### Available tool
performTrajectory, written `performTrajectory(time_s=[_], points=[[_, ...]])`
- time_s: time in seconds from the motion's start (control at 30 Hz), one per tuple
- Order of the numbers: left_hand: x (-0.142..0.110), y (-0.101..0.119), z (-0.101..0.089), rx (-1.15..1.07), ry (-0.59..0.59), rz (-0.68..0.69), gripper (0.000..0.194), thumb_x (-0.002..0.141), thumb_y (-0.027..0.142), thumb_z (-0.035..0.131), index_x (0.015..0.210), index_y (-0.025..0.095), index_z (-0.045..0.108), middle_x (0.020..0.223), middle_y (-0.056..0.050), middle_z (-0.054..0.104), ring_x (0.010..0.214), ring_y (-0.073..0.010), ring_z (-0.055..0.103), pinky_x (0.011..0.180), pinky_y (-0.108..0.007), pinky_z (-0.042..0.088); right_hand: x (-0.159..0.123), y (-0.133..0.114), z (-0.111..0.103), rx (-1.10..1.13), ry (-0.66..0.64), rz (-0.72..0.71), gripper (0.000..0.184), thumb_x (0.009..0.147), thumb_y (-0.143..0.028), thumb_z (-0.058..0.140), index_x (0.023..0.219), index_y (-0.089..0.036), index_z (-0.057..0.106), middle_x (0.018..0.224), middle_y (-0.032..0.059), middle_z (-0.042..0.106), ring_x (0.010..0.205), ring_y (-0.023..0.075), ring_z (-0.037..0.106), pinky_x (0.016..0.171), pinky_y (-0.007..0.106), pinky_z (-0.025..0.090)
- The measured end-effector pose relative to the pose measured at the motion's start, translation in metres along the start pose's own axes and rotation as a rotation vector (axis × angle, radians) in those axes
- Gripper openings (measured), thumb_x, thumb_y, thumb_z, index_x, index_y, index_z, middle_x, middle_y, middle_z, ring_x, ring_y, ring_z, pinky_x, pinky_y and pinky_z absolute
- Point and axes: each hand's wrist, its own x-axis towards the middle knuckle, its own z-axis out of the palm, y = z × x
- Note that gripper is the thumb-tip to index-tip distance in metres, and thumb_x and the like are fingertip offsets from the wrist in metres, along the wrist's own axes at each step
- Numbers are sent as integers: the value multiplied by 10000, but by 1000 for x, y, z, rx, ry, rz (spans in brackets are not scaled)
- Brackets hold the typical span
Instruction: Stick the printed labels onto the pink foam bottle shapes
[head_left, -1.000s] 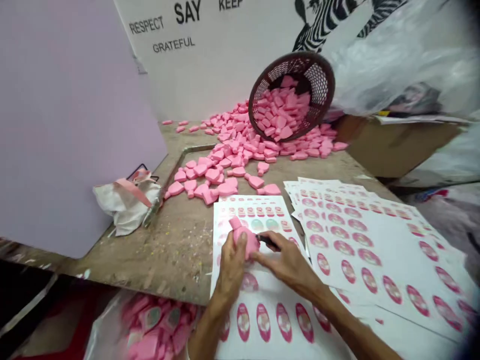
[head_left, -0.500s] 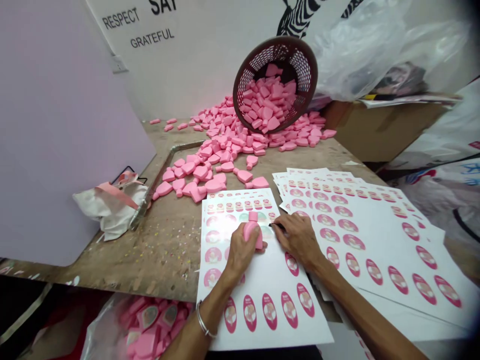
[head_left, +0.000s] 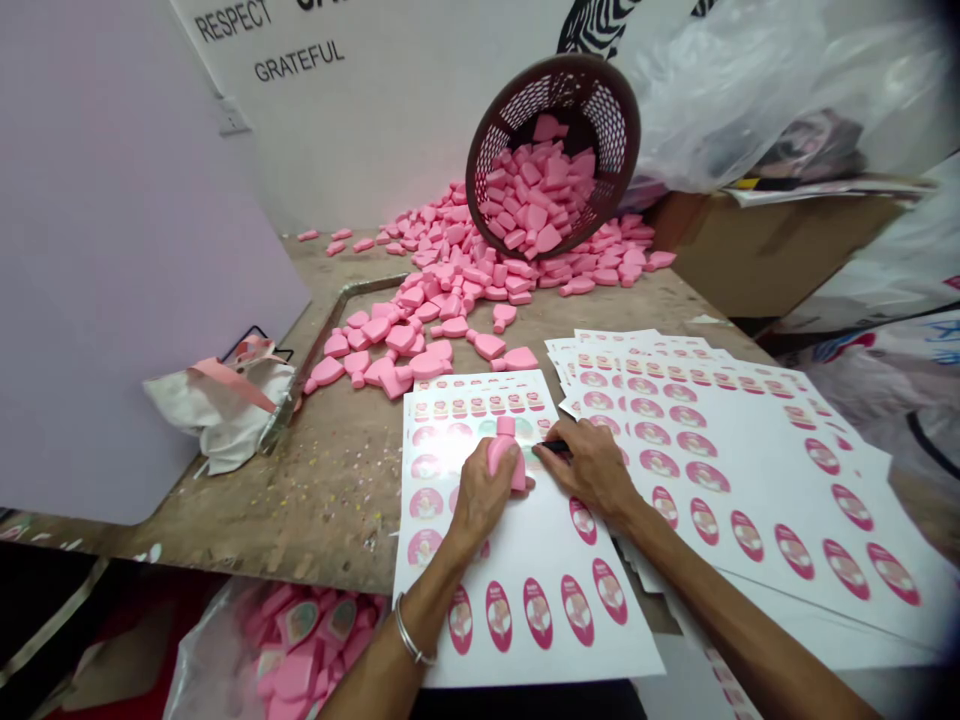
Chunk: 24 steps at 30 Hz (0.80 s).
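My left hand (head_left: 484, 490) is closed round a small pink bottle (head_left: 505, 452), held upright with its cap pointing away from me. Beneath it lies a white sheet of stickers (head_left: 536, 635), printed with pink ovals, round labels and a few green ones. My right hand (head_left: 589, 468) pinches a thin black tool (head_left: 555, 446), its tip at the sheet near the green stickers. The tool's exact kind cannot be made out. Both hands rest on or just over the sheet, close together.
A brown basket (head_left: 480, 190) lies tipped at the back, with many pink bottles (head_left: 450, 290) spilled before it. More sticker sheets (head_left: 750, 450) are stacked at right. A white cloth bag (head_left: 225, 420) sits left. Below the table edge, a plastic bag (head_left: 202, 650) holds labelled bottles.
More of the black tool shows in my right hand, its tip slightly further left. My left hand keeps the bottle in nearly the same place. The view has tilted slightly down.
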Motion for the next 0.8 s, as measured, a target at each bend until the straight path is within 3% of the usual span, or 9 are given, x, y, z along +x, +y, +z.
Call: performTrajectory(time_s=[0.13, 0.3, 0.5, 0.63, 0.8], points=[[-1, 3, 0, -44, 20, -10, 404, 830, 527, 559, 946, 141, 539, 783, -35, 588, 594, -164, 672, 565, -280, 566, 1, -5, -7, 238, 25, 151, 207, 763, -369, 650, 713, -202, 539, 687, 10, 598, 646, 161, 532, 655, 302, 398], [-3, 5, -2, -216, 40, -45, 447, 815, 570, 561, 925, 137, 545, 728, -32, 600, 616, -166, 651, 599, -308, 579, 1, -19, -32, 608, 33, 371, 304, 763, -478, 654, 711, -194, 558, 664, -7, 567, 613, 127, 509, 575, 255, 406], [-18, 18, -5, -544, 30, -99, 647, 842, 687, 387, 943, 94, 625, 836, -119, 670, 730, -211, 663, 607, -325, 585, 1, -52, -45, 672, -30, 408, 418, 759, -503, 654, 1038, -194, 691, 625, -14, 586, 568, 124, 512, 529, 255, 413], [-27, 29, -7, -583, 18, -103, 686, 830, 714, 374, 1007, 104, 636, 863, -111, 688, 722, -207, 672, 631, -345, 591, 0, -70, -44, 699, -59, 396, 336, 757, -500, 652, 887, -205, 747, 835, 45, 718, 760, 203, 638, 661, 314, 504], [-29, 29, -9, -586, -4, -68, 683, 856, 698, 331, 987, 104, 642, 856, -104, 688, 709, -194, 672, 636, -343, 592, 0, -77, -44, 695, -67, 363, 316, 772, -482, 648, 896, -211, 754, 903, 44, 739, 824, 239, 666, 710, 351, 534]])
